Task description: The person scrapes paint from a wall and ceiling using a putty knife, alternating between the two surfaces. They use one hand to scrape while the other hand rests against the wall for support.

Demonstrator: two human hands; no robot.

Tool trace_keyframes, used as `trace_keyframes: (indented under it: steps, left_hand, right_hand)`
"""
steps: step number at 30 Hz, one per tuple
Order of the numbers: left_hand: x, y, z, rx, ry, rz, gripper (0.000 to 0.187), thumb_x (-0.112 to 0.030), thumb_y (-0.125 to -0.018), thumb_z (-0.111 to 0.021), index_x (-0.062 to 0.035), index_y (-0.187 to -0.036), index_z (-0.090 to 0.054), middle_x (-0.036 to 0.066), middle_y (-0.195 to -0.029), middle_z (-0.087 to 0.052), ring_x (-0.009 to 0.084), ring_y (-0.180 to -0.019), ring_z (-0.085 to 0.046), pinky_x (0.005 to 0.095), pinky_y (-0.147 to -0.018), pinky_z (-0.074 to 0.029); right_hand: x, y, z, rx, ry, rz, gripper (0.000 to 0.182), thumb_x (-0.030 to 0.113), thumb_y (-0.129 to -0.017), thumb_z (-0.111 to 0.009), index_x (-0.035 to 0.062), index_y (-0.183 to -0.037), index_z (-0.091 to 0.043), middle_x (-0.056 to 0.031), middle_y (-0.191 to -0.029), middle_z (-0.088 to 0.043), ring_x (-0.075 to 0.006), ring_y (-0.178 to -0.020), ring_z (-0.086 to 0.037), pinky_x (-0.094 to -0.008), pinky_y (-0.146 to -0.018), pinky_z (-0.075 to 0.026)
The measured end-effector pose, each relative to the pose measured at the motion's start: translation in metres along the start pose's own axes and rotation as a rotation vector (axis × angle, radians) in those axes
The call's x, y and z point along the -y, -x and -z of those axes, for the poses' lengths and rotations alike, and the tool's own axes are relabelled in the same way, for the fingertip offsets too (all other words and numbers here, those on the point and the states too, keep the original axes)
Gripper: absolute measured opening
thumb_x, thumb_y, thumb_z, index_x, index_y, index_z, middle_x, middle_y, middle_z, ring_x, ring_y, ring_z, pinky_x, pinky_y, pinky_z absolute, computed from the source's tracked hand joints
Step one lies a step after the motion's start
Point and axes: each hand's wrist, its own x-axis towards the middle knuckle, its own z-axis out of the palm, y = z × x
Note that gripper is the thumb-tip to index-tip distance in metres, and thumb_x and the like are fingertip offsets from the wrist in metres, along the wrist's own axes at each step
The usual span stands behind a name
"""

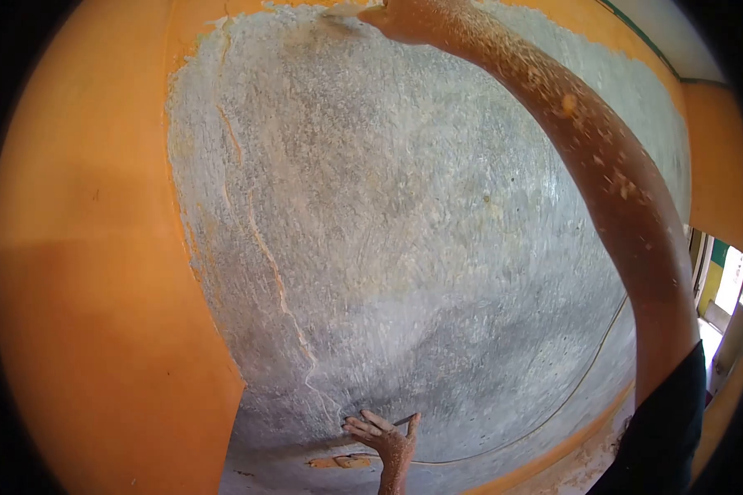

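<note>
My right hand point(392, 18) is raised to the top of the wall, its arm dusted with pale flakes. It is closed on a scraper point(338, 11) whose thin blade lies along the upper edge of the bared grey wall point(404, 190), close to the remaining orange paint. The blade is partly blurred and the handle is hidden in the hand. Low down, my left hand point(384, 439) rests against the grey surface with fingers spread. Just above and left of its fingertips ends a jagged crack point(276, 280) that runs down the wall.
Orange paint point(99, 247) covers the wall at the left. A thin cable point(582, 388) curves along the lower right of the wall. An orange patch point(338, 462) sits below the left hand. At the far right is a bright opening point(731, 280).
</note>
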Motion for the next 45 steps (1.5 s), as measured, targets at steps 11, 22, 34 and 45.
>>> trace_keyframes:
  steps: [11, 22, 34, 45]
  left_hand:
    - [0.005, 0.005, 0.01, -0.006, 0.044, -0.059, 0.121, -0.065, -0.081, -0.059, 0.0058, -0.145, 0.015, 0.038, -0.142, 0.028, 0.0612, -0.127, 0.03, 0.0792, -0.095, -0.001]
    - [0.0, 0.003, 0.011, -0.002, 0.037, -0.046, 0.122, -0.063, -0.08, -0.063, 0.0048, -0.145, 0.015, 0.037, -0.142, 0.029, 0.0607, -0.128, 0.029, 0.0785, -0.095, 0.0]
    - [0.008, 0.01, 0.024, -0.001, 0.038, -0.128, 0.113, -0.063, -0.083, -0.058, 0.0059, -0.147, 0.005, 0.038, -0.145, 0.022, 0.0616, -0.131, 0.023, 0.0771, -0.097, -0.007]
    - [0.005, 0.009, 0.035, 0.047, 0.007, -0.084, 0.111, -0.058, -0.084, -0.062, 0.0038, -0.148, 0.004, 0.037, -0.147, 0.019, 0.0598, -0.133, 0.019, 0.0751, -0.1, -0.007]
  right_hand:
    - [0.032, -0.024, 0.015, 0.13, 0.031, -0.086, 0.056, 0.05, -0.086, -0.057, 0.0005, -0.111, -0.066, -0.0236, -0.113, -0.064, -0.039, -0.107, -0.061, -0.0491, -0.09, -0.049]
    - [0.03, -0.023, 0.007, 0.085, -0.039, -0.102, 0.055, 0.049, -0.086, -0.055, 0.001, -0.113, -0.065, -0.0246, -0.117, -0.062, -0.0403, -0.111, -0.059, -0.0487, -0.094, -0.047]
    - [0.005, -0.028, -0.003, 0.085, -0.029, -0.003, 0.058, 0.052, -0.084, -0.058, -0.0026, -0.098, -0.069, -0.0278, -0.101, -0.065, -0.0427, -0.099, -0.063, -0.0495, -0.085, -0.05]
    - [0.034, -0.02, 0.003, 0.019, -0.059, -0.095, 0.05, 0.043, -0.087, -0.057, -0.0009, -0.109, -0.066, -0.0247, -0.11, -0.065, -0.0395, -0.105, -0.062, -0.0464, -0.088, -0.05]
